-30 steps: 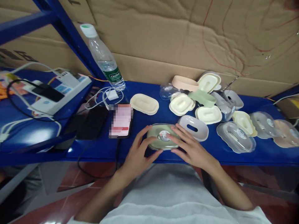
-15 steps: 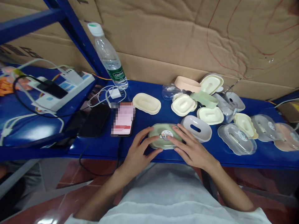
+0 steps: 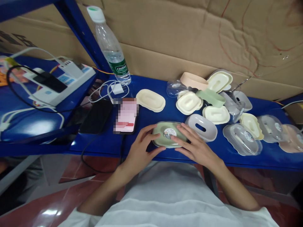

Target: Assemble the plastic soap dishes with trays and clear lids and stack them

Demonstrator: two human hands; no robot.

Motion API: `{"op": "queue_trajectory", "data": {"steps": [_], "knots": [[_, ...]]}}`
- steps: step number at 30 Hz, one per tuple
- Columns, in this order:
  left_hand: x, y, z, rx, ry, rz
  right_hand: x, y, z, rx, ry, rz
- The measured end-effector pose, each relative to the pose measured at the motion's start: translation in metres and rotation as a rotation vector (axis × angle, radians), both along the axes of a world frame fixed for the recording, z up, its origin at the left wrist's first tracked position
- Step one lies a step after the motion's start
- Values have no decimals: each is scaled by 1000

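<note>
A pale green oval soap box with a clear lid and a round sticker sits near the front edge of the blue shelf. My left hand clasps its left end, thumb at the front and fingers on the far side and top. At the other end my right hand holds it too, with fingertips over the lid and sticker. Just beyond my right fingers lies a grey oval shell with a slot in it. The underside of the box is hidden.
A phone and a cream oval tray lie behind my left hand. Further back stands a water bottle. Several cream trays, coloured bands and lidded boxes crowd the right. A power strip with cables is at left.
My head view has shifted a little. Both hands stay around the green soap box, and the fingers move slightly along its lid and edge.
</note>
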State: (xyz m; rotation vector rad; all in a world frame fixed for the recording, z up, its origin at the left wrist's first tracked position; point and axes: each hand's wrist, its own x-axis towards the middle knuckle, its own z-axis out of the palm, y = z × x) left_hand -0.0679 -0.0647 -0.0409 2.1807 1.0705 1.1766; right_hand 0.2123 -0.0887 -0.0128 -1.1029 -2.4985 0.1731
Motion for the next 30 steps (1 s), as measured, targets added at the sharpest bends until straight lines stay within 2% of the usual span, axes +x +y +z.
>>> {"op": "queue_trajectory", "data": {"steps": [6,14,24,27,30], "knots": [[1,0,0,9,15,-29,-2,-4,-7,65,10,-39],[3,-1,0,21,48,-38,0,-9,-11,53,-1,-87],[2,0,-1,-30,19,-43,-5,-4,-9,63,1,-97],[1,-1,0,-23,-12,2,-3,0,-4,67,45,-73],[0,-3,-1,-28,-100,61,0,13,13,94,76,-77]]}}
